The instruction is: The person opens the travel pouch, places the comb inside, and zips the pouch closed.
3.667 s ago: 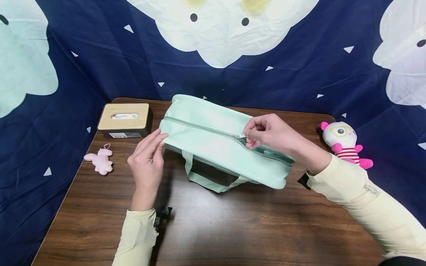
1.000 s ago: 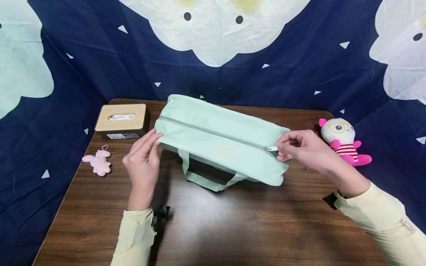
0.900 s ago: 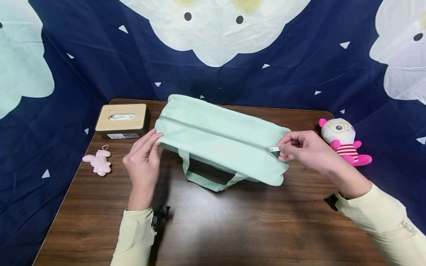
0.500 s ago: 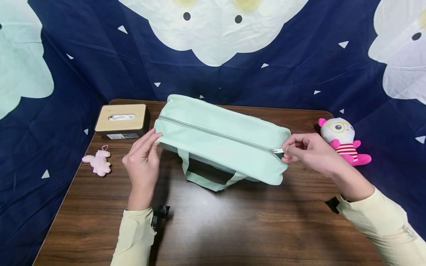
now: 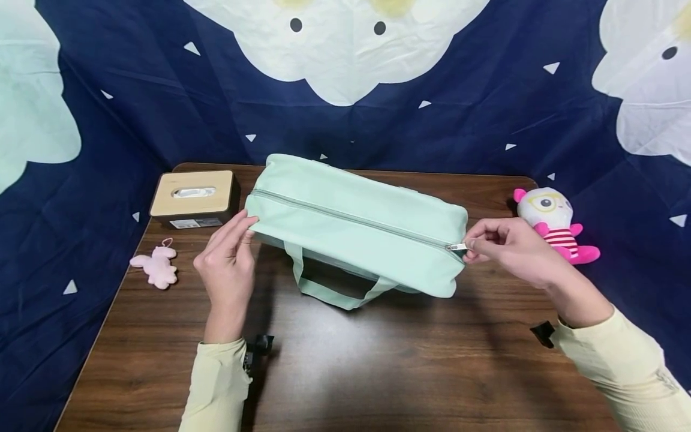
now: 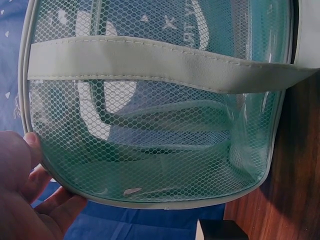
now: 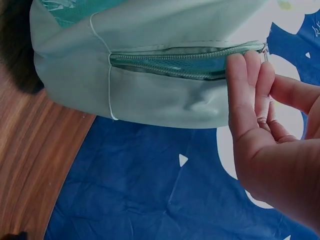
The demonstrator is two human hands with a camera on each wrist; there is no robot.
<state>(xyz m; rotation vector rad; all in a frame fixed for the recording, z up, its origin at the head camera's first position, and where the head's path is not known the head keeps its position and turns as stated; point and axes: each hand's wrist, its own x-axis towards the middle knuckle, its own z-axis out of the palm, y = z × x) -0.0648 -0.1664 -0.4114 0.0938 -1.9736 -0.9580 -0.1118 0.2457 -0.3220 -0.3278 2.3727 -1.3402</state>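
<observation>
A mint-green zip bag point(image 5: 351, 234) with a strap handle point(image 5: 335, 295) stands on the table, its zip running along the top. The left wrist view shows its see-through mesh side point(image 6: 165, 125). My left hand point(image 5: 227, 264) holds the bag's near left edge, thumb and fingers at the corner. At the right end, my right hand point(image 5: 510, 249) pinches the metal zip pull point(image 5: 459, 246) between thumb and forefinger. In the right wrist view, the zip gap point(image 7: 170, 65) is parted between slider and end seam; part of it lies behind my fingers point(image 7: 240, 95).
A wood-topped tissue box point(image 5: 191, 198) sits at the back left of the brown table point(image 5: 345, 372). Nearer is a small pink plush charm point(image 5: 158, 266). A pink-and-white plush toy point(image 5: 556, 225) sits right of my right hand. Dark blue cloth point(image 5: 135, 72) hangs behind.
The slider has moved right along the zip with my right hand, from past mid-bag to near the right end, closing the teeth behind it. My left hand stays at the left corner.
</observation>
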